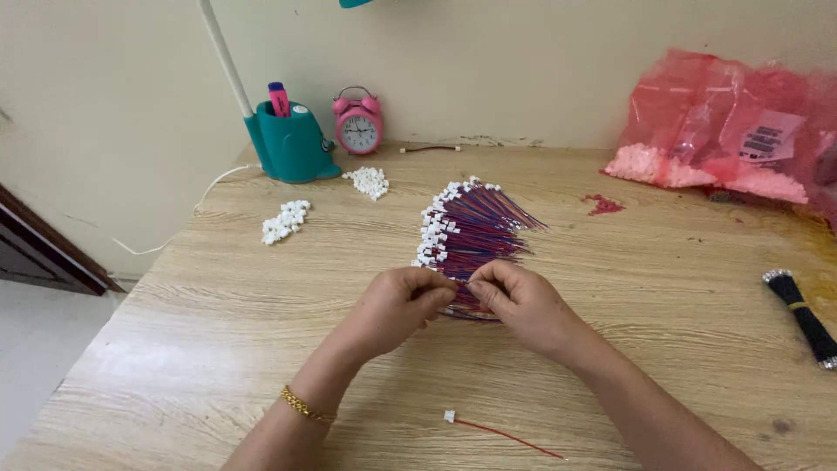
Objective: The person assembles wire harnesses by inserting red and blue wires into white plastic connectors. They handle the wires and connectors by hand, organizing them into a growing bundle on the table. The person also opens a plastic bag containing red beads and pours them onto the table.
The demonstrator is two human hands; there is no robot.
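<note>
On the wooden table (261,349), both hands' fingers (436,292) pinching a wire (462,288) from the wire bundle (475,231), plug-fitting step, needing steady aim.

A home desk used for piecework: a pale wood-grain table (218,288) against a plain cream wall, with a small pink twin-bell alarm clock (358,127) at twelve o'clock and a teal plastic lamp base with pen holder (292,146) at eleven.

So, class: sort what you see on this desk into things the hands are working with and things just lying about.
In use: left hand, right hand, fan of red-blue wires, white connector piles.

Lying about: pink alarm clock, teal pen holder, pink bag, black bundle.
</note>
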